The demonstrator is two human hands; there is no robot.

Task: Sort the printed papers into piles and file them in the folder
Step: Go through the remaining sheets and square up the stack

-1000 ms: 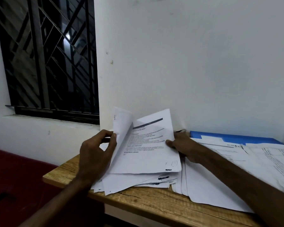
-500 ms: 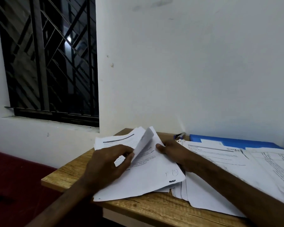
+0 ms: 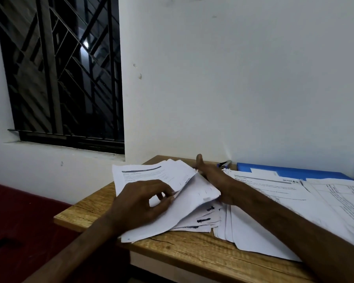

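Your left hand (image 3: 143, 203) has its grip narrowed to a pinch on the edge of a few lifted sheets (image 3: 192, 197) from the near pile (image 3: 194, 219), which lies fanned at the left end of the desk (image 3: 192, 254). Your right hand (image 3: 215, 178) rests at that pile's far side, thumb up. Its fingers are hidden behind the raised sheets, so I cannot tell what its grip is doing. You look to be midway through sorting: a second pile (image 3: 274, 203) lies spread just to the right, under your forearm. The blue folder (image 3: 294, 172) lies against the wall, partly covered by those papers, and nothing looks filed yet. A small blue-and-metal thing, maybe a stapler (image 3: 225, 164), sits just beside it. Before filing you must clear the sheets off the folder, and the near pile reaches the desk's front edge, so it could slide
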